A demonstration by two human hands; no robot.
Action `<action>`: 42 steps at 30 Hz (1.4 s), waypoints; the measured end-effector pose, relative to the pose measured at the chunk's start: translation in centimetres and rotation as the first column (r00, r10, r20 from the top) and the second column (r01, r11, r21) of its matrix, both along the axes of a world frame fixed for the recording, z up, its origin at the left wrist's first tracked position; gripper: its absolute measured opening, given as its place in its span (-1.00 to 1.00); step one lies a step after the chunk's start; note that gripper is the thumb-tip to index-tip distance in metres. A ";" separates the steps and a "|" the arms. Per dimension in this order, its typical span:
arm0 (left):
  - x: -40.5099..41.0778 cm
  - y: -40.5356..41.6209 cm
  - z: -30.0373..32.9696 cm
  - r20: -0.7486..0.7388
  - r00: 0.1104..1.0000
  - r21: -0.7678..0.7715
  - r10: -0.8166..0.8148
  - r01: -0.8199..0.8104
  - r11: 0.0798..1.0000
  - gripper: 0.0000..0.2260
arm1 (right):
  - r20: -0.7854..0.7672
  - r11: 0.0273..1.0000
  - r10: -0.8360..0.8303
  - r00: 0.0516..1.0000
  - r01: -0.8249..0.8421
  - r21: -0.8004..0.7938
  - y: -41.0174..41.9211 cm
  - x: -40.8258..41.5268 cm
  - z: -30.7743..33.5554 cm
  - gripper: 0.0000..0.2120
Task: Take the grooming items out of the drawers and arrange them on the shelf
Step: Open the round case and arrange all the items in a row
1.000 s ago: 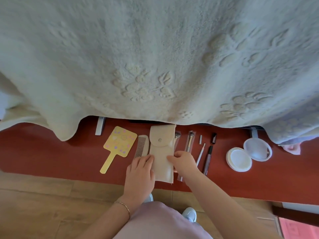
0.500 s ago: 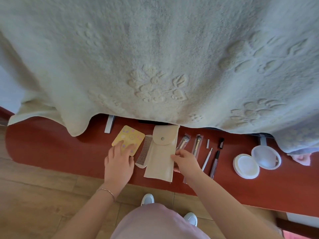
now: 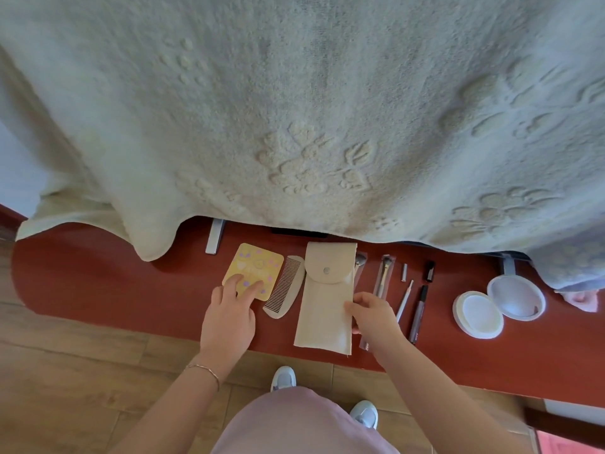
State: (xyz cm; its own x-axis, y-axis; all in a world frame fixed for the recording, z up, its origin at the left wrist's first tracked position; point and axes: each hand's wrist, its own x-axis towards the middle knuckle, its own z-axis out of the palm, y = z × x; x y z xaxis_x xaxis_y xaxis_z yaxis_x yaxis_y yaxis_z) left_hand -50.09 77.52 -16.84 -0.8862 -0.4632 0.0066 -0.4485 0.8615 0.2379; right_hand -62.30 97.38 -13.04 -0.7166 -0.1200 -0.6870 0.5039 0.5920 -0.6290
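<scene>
Shoes point(image 3: 284, 377) poke out at six o'clock on the wooden floor, pale fabric over the knees. Up at the red shelf point(image 3: 98, 290), the left hand point(image 3: 229, 317) spreads flat, two straight fingertips pressing on the yellow hand mirror point(image 3: 258, 265). Right hand point(image 3: 375, 314) pinches the right edge of the beige pouch point(image 3: 324, 299), thumb and fingers curled onto the cloth. Comb point(image 3: 284, 286) lies snug between mirror and pouch. At three o'clock of the pouch, two wrapped brushes point(image 3: 383, 273), a thin pencil point(image 3: 404, 298), a dark liner pen point(image 3: 419, 309), small caps, then the open white compact point(image 3: 497, 304) further out. Beyond, at twelve o'clock, a cream embossed blanket point(image 3: 294, 109) drapes over the shelf's back edge.
</scene>
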 end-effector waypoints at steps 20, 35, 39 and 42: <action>0.9 1.0 0.4 -0.060 0.996 -0.035 0.064 -0.066 0.997 -0.56 | 0.101 0.976 -0.049 0.994 0.069 -0.208 0.2 0.1 1.9 -0.88; 5.3 -4.0 -0.4 0.037 0.997 0.040 0.067 -0.069 0.997 -0.41 | 0.184 0.943 0.011 0.983 0.051 -0.329 -8.5 1.7 0.2 -0.88; 5.8 -4.2 0.1 0.005 0.997 0.084 0.082 -0.082 0.993 -0.34 | 0.129 0.968 0.064 0.990 -0.030 -0.249 -10.1 2.2 -0.2 -0.89; 6.1 -4.3 0.2 0.001 0.995 0.111 0.103 -0.103 0.989 -0.36 | 0.048 0.974 0.170 0.984 -0.160 -0.160 -11.1 2.2 0.1 -0.91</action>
State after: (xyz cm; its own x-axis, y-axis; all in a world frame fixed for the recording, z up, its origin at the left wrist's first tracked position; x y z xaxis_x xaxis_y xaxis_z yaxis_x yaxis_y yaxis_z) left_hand -44.03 73.24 -16.61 -0.8339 -0.5499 -0.0459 -0.5321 0.7792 0.3314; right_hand -60.14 86.30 -12.93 -0.6358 -0.3413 -0.6923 0.4474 0.5679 -0.6909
